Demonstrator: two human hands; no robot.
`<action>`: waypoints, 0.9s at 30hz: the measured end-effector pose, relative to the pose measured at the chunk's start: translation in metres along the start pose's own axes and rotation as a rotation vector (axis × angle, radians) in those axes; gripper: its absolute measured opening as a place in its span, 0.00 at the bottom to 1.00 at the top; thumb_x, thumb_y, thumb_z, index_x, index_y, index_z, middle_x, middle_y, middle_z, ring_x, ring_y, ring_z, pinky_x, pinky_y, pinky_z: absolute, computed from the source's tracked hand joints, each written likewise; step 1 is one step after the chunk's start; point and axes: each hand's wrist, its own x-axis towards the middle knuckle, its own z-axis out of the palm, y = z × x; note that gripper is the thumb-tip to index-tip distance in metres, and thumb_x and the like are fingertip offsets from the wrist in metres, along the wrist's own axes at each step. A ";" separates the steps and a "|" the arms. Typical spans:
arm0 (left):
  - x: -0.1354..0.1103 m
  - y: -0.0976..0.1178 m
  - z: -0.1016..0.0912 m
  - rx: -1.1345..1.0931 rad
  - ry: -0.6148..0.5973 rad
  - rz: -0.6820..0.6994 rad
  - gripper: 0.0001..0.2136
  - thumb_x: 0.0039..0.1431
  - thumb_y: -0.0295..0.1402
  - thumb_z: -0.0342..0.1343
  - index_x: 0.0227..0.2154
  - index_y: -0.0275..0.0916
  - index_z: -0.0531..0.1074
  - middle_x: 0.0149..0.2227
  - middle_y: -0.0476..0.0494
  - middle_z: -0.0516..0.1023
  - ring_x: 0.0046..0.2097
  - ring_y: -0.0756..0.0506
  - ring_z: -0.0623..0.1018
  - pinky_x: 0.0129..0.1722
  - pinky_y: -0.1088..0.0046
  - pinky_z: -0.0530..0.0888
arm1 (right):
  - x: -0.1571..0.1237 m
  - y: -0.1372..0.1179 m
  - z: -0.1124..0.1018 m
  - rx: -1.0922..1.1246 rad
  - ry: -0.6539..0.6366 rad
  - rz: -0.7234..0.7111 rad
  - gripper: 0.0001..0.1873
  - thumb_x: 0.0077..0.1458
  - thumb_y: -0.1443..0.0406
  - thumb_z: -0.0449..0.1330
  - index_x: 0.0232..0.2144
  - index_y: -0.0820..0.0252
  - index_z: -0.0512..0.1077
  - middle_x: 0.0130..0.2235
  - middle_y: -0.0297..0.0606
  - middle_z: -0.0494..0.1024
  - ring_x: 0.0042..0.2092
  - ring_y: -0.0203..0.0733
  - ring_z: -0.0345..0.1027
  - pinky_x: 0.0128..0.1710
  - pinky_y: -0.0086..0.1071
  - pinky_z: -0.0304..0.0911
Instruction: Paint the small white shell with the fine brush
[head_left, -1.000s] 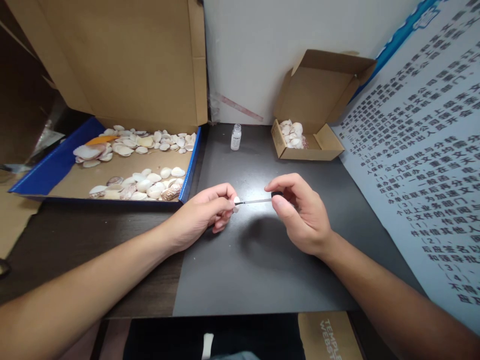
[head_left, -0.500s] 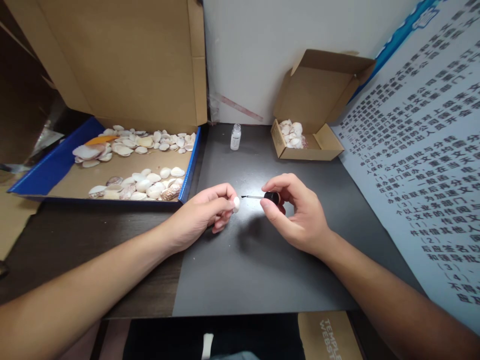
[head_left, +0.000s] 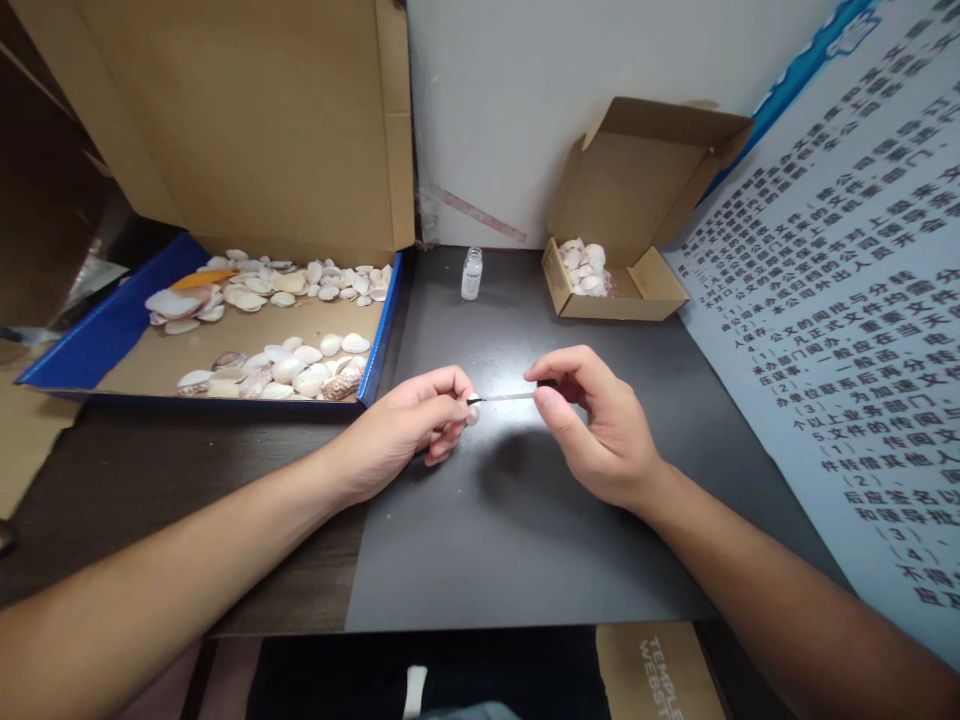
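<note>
Stroke lightly over the small white rounded shell (head_left: 472,414) pinched in left hand (head_left: 421,418), slim black-capped brush (head_left: 510,397) gripped in half-curled right hand (head_left: 609,432).

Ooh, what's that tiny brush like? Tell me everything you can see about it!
The brush has a thin, pale grey stem, a dark, narrow tip and a black cap for a handle, mostly hidden by fingers. What it's made of is hard to tell. It lies nearly level above the dark mat, held at the cap by the right hand. Its tip seems to touch the small white shell in the left hand.
</note>
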 end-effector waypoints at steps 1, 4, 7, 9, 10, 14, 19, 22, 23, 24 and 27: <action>0.000 0.000 0.000 0.001 -0.006 0.002 0.05 0.57 0.31 0.56 0.29 0.39 0.64 0.20 0.55 0.63 0.21 0.54 0.61 0.21 0.79 0.58 | 0.000 0.000 0.000 -0.015 0.007 -0.001 0.04 0.61 0.68 0.57 0.40 0.56 0.67 0.27 0.29 0.66 0.26 0.34 0.61 0.25 0.30 0.60; 0.000 0.000 0.000 0.006 -0.015 0.008 0.06 0.58 0.31 0.56 0.29 0.39 0.64 0.21 0.55 0.63 0.22 0.55 0.61 0.22 0.79 0.58 | 0.000 0.000 -0.001 -0.033 0.017 0.010 0.06 0.60 0.67 0.59 0.40 0.55 0.67 0.29 0.30 0.67 0.26 0.34 0.61 0.25 0.29 0.60; 0.000 0.001 0.000 0.010 -0.012 0.006 0.06 0.58 0.30 0.56 0.29 0.39 0.64 0.21 0.55 0.63 0.22 0.55 0.61 0.22 0.79 0.58 | 0.000 0.000 -0.001 0.002 0.003 0.002 0.04 0.63 0.67 0.56 0.41 0.56 0.67 0.29 0.30 0.67 0.27 0.33 0.61 0.26 0.29 0.61; 0.000 0.001 0.000 0.011 -0.013 0.004 0.06 0.59 0.30 0.56 0.29 0.39 0.64 0.21 0.55 0.63 0.22 0.55 0.61 0.22 0.79 0.59 | 0.000 0.000 -0.001 0.017 -0.004 -0.013 0.04 0.63 0.68 0.55 0.41 0.56 0.67 0.29 0.30 0.67 0.26 0.33 0.61 0.26 0.29 0.61; 0.000 0.001 0.000 0.012 -0.014 0.004 0.06 0.59 0.30 0.56 0.29 0.39 0.64 0.21 0.55 0.63 0.22 0.55 0.61 0.22 0.79 0.59 | 0.000 0.000 -0.001 0.014 -0.002 -0.016 0.04 0.63 0.68 0.55 0.41 0.56 0.67 0.30 0.30 0.67 0.27 0.33 0.61 0.26 0.28 0.61; 0.000 0.001 -0.001 0.010 -0.022 0.009 0.05 0.59 0.30 0.56 0.30 0.39 0.64 0.21 0.55 0.63 0.22 0.55 0.61 0.22 0.79 0.59 | 0.000 0.001 0.001 -0.007 0.039 -0.006 0.07 0.61 0.69 0.57 0.43 0.56 0.67 0.32 0.30 0.68 0.28 0.32 0.60 0.27 0.28 0.60; 0.001 -0.001 -0.002 0.008 -0.021 0.011 0.06 0.59 0.30 0.55 0.29 0.39 0.64 0.21 0.55 0.63 0.22 0.55 0.61 0.22 0.79 0.59 | -0.001 0.002 0.001 0.018 0.022 -0.005 0.08 0.62 0.68 0.56 0.43 0.55 0.66 0.31 0.29 0.66 0.27 0.32 0.59 0.26 0.28 0.60; 0.002 -0.001 -0.002 0.011 -0.023 0.014 0.06 0.59 0.30 0.55 0.29 0.39 0.64 0.21 0.55 0.63 0.22 0.55 0.61 0.22 0.79 0.59 | -0.001 0.001 0.001 0.004 0.031 0.020 0.09 0.60 0.69 0.59 0.42 0.55 0.66 0.30 0.29 0.66 0.27 0.33 0.59 0.26 0.28 0.59; 0.002 -0.001 -0.002 0.011 -0.021 0.014 0.06 0.59 0.30 0.56 0.29 0.39 0.64 0.21 0.55 0.63 0.22 0.55 0.61 0.21 0.79 0.59 | 0.000 0.001 0.001 0.017 0.033 0.027 0.08 0.60 0.69 0.58 0.43 0.55 0.66 0.30 0.29 0.66 0.27 0.33 0.59 0.26 0.29 0.59; 0.002 -0.001 -0.002 0.011 -0.020 0.015 0.06 0.59 0.30 0.56 0.29 0.39 0.64 0.21 0.55 0.63 0.22 0.55 0.61 0.21 0.79 0.59 | 0.000 0.001 0.001 0.037 0.029 0.029 0.07 0.62 0.69 0.57 0.43 0.55 0.66 0.30 0.29 0.66 0.27 0.33 0.59 0.26 0.29 0.60; 0.003 -0.001 -0.002 0.007 -0.020 0.013 0.05 0.58 0.30 0.56 0.29 0.39 0.64 0.21 0.55 0.63 0.22 0.55 0.61 0.21 0.79 0.59 | -0.001 0.001 0.001 0.062 0.010 0.016 0.06 0.63 0.68 0.55 0.42 0.55 0.66 0.29 0.28 0.65 0.26 0.33 0.59 0.26 0.29 0.60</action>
